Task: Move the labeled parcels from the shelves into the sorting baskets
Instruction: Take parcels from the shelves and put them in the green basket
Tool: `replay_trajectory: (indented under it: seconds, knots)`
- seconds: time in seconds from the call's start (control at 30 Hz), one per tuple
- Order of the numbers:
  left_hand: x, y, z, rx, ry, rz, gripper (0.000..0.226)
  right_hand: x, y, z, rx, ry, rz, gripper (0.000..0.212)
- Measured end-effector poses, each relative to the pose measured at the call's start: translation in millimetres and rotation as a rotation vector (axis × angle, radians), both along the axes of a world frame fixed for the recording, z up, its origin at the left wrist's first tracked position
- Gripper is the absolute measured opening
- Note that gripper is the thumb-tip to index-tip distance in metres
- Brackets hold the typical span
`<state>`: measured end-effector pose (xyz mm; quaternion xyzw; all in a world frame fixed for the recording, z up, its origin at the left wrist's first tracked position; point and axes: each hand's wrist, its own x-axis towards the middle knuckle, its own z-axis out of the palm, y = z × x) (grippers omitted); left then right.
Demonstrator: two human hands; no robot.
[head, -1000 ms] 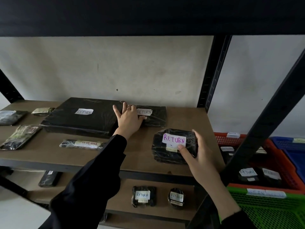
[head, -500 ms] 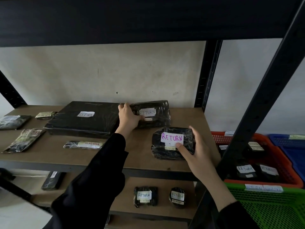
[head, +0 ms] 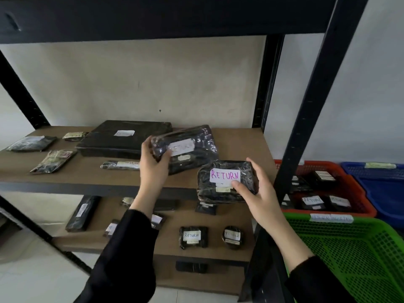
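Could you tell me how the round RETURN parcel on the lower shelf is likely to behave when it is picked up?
The round parcel lies flat on its face on the lower shelf, so it probably will not roll until tilted onto its edge. Its glossy black wrap may be a bit slippery. It looks compact, so one hand could likely hold it; its weight cannot be judged.

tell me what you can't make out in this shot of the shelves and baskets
All in the head view:
- Green basket label: blurred, unreadable.
- Blue basket: cut off by the right edge; label too small.
- Big flat parcel label: too faint to read.
- Parcel in the left hand: label smeared by motion.
- Lower shelf: parcels partly hidden behind the left sleeve.
- Red basket: partly hidden by the shelf post.
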<state>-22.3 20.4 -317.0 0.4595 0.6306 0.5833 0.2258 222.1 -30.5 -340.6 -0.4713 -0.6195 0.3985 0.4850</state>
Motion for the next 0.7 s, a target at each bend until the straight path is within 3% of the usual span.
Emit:
replay_trajectory:
  seconds: [0.23, 0.4, 0.7]
  knots:
    - [2, -109, -59, -0.093, -0.358, 0.016, 0.056, 27, -80, -44, -0.235, 0.168, 0.090, 0.064]
    - [46, -153, -90, -0.194, -0.380, 0.003, 0.046, 75, -129, -77, -0.339, 0.279, -0.072, 0.056]
    - [159, -156, -126, -0.396, -0.233, -0.188, 0.053, 179, -149, -107, -0.436, 0.320, -0.499, 0.075]
